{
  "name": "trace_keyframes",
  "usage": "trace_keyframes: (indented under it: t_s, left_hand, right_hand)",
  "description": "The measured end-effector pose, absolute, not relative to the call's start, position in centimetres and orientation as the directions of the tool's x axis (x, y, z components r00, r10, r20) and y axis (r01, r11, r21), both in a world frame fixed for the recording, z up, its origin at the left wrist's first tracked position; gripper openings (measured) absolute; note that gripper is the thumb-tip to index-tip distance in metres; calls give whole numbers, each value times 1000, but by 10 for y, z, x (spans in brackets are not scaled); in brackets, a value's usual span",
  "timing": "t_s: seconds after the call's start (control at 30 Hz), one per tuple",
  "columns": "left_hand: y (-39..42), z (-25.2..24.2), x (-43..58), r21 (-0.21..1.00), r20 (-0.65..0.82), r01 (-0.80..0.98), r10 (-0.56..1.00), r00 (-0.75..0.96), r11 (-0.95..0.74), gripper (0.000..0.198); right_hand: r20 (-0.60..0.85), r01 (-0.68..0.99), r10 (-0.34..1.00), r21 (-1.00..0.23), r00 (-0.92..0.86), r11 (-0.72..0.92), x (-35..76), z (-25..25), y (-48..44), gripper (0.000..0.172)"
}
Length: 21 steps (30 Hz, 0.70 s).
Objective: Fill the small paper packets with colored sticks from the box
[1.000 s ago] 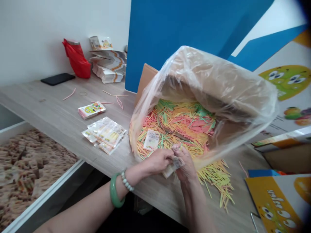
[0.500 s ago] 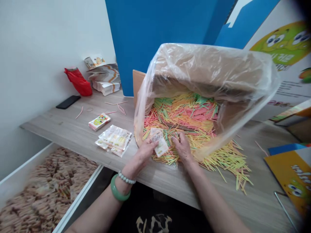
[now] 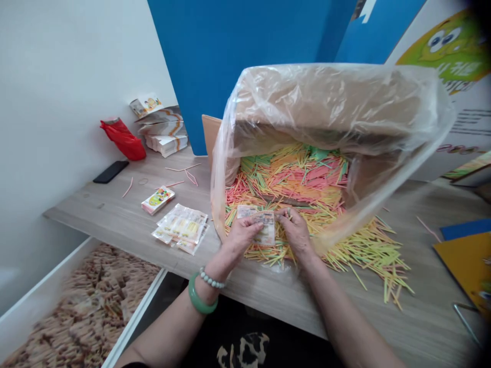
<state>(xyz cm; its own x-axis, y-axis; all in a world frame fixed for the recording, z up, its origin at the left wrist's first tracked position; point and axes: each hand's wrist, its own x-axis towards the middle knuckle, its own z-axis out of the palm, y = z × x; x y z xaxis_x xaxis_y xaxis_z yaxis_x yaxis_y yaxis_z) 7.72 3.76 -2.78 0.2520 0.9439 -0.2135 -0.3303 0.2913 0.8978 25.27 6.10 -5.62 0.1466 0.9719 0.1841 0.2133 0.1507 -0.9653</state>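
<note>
My left hand (image 3: 242, 235) is closed on small printed packets (image 3: 266, 235), with the thumb lying across the front one. Close by on the right, my right hand (image 3: 294, 230) has its fingers pinched together by that packet's upper right corner. What sits in this pinch is too small to make out. Beneath and behind both hands spreads a heap of thin coloured sticks (image 3: 291, 176), pink, yellow, orange and green. They spill from a cardboard box lined with a clear plastic bag (image 3: 337, 97).
Several filled clear packets (image 3: 182, 225) lie left of my hands, beside a small printed stack (image 3: 158, 198). Farther back are a black phone (image 3: 111, 171), a red bag (image 3: 125, 140) and stacked folded cartons (image 3: 164, 138). An open drawer (image 3: 92, 296) full of packets stands below left.
The front packet in my left hand has turned from slanted to nearly straight. My right hand has come up to its edge. The whole view has shifted slightly.
</note>
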Motion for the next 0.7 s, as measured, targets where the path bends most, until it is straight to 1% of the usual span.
trace_keyframes:
  t_s: [0.07, 0.13, 0.23, 0.33, 0.4, 0.47, 0.53, 0.63, 0.7]
  left_hand:
    - [45, -33, 80, 904, -221, -311, 944, 244, 292, 33]
    - [50, -36, 82, 907, -221, -306, 946, 236, 288, 34]
    - [55, -36, 84, 915, -180, -324, 963, 201, 239, 30]
    - [57, -32, 84, 916, -152, -343, 972, 178, 206, 26]
    - [56, -28, 83, 915, -153, -344, 970, 188, 211, 26]
    - [55, -25, 81, 917, -152, -329, 961, 232, 225, 26]
    - [55, -24, 80, 919, -154, -309, 944, 292, 246, 27]
    - [55, -26, 79, 916, -165, -306, 937, 307, 261, 29]
    - [55, -30, 79, 910, -179, -315, 942, 284, 268, 30]
  right_hand:
    - [169, 225, 971, -966, 172, 128, 255, -60, 62, 22]
    - [199, 318, 971, -936, 133, 149, 256, -64, 62, 21]
    - [280, 498, 960, -833, 6, 240, 255, -69, 59, 15]
    - [371, 580, 928, -751, -24, 315, 253, -73, 55, 14]
    - [416, 587, 909, -742, 23, 324, 253, -75, 53, 16]
    - [455, 570, 889, -746, 56, 345, 253, -77, 53, 17]
    - [466, 536, 885, -750, 12, 388, 253, -80, 53, 20]
    - [407, 511, 911, -771, -65, 381, 251, -84, 55, 25]
    - [361, 520, 932, -789, -40, 328, 250, -85, 54, 29]
